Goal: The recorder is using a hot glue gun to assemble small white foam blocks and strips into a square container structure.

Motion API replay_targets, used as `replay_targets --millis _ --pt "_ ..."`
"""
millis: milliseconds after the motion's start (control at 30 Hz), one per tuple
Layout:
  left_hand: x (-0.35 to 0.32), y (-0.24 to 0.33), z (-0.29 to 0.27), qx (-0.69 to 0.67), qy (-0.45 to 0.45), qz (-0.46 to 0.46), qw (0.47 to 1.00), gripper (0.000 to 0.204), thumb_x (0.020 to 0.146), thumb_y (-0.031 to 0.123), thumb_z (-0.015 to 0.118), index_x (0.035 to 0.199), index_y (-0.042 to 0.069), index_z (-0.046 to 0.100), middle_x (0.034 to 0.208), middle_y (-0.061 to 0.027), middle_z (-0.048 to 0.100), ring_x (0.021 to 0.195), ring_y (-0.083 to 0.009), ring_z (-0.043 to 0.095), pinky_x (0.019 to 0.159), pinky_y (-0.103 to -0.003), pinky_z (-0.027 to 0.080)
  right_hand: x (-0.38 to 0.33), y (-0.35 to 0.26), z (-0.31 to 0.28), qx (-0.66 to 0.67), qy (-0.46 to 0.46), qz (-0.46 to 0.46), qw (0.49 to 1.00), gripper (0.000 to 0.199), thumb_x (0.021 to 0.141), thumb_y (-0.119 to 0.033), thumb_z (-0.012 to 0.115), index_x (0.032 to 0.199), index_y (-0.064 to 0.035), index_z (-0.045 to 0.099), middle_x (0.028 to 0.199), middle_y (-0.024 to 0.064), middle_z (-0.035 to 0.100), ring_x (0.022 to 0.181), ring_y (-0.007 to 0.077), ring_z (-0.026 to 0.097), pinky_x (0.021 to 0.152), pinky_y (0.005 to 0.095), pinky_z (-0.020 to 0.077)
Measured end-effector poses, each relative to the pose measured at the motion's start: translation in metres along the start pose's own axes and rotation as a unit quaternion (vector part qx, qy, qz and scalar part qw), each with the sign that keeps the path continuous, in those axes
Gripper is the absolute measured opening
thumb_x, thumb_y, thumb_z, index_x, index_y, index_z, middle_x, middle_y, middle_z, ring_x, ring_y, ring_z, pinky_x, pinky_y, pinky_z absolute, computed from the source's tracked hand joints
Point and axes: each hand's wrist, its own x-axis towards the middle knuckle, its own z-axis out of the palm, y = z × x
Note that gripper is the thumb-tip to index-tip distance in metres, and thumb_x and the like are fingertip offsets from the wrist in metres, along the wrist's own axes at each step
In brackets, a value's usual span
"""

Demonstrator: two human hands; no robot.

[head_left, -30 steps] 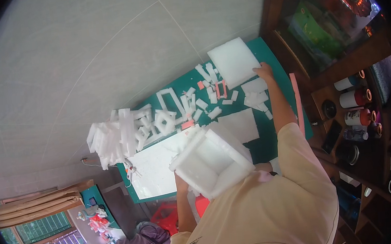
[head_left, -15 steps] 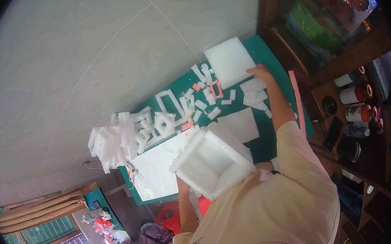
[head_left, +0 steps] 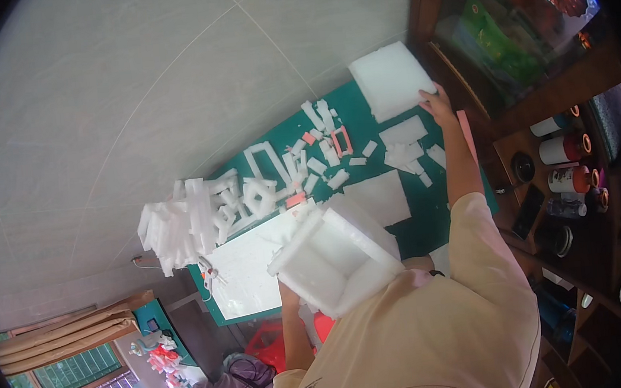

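Observation:
An open-topped white foam box (head_left: 305, 258) is tilted close against my body, over the near edge of the green table (head_left: 423, 183). My left hand (head_left: 289, 295) supports its left side, with the fingers mostly hidden by the box. At the far right of the table, my right hand (head_left: 436, 105) grips the near right corner of a thick, square white foam sheet (head_left: 393, 81). Flat white foam pieces (head_left: 403, 131) lie just below that sheet. Another flat foam sheet (head_left: 382, 196) lies partly behind the box.
A white board (head_left: 243, 271) covers the table's left part. Foam strips (head_left: 172, 233) are piled beyond it, and small foam offcuts (head_left: 317, 166), some pink, are scattered mid-table. A grey wall (head_left: 166, 88) borders the far side; wooden shelves with bottles (head_left: 564, 151) stand at the right.
My right hand has shifted the thick foam sheet right and farther away, uncovering more green tabletop. The foam box and my left hand have hardly moved.

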Motion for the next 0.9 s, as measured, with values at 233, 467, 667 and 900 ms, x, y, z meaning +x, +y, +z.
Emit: replay_targets --millis 233,467,667,900 --pt "0.001 0.003 0.002 0.063 0.033 -0.003 0.997 0.049 0.084 0.021 0.060 0.125 -0.002 0.048 0.125 -0.0161 0.053 0.115 -0.0234 0.051 0.097 -0.035 0.040 0.030 0.009 -0.033 -0.150 0.231 -0.121 0.954 0.068 0.074 -0.020 0.072 0.133 -0.0037 0.043 0.126 0.0207 0.049 0.108 0.0297 0.053 0.092 0.0365 0.0428" --pt "-0.001 0.014 0.006 0.037 0.012 -0.018 0.999 0.050 0.083 0.020 0.061 0.126 -0.002 0.047 0.124 -0.0162 0.053 0.113 -0.0235 0.052 0.096 -0.035 0.041 -0.132 0.099 0.005 -0.500 -0.101 -0.225 0.830 0.039 0.072 -0.022 0.072 0.104 -0.0050 0.057 0.096 0.0151 0.056 0.093 0.0330 0.057 0.083 0.0396 0.0460" --pt "0.001 0.025 0.010 0.034 -0.002 -0.018 0.999 0.051 0.083 0.019 0.062 0.126 -0.002 0.046 0.123 -0.0163 0.053 0.112 -0.0235 0.052 0.095 -0.035 0.041 -0.201 0.124 0.022 -0.484 -0.059 -0.129 0.863 0.062 0.068 -0.020 0.072 0.121 -0.0051 0.045 0.119 0.0206 0.040 0.106 0.0403 0.050 0.089 0.0433 0.0439" --pt "0.003 0.029 0.013 0.027 -0.005 -0.012 1.000 0.052 0.082 0.018 0.062 0.126 -0.002 0.046 0.122 -0.0163 0.054 0.111 -0.0236 0.053 0.094 -0.034 0.042 -0.188 0.096 0.020 -0.487 -0.132 -0.062 0.861 0.061 0.066 -0.022 0.076 0.117 -0.0042 0.049 0.097 0.0158 0.058 0.089 0.0325 0.059 0.079 0.0396 0.0474"
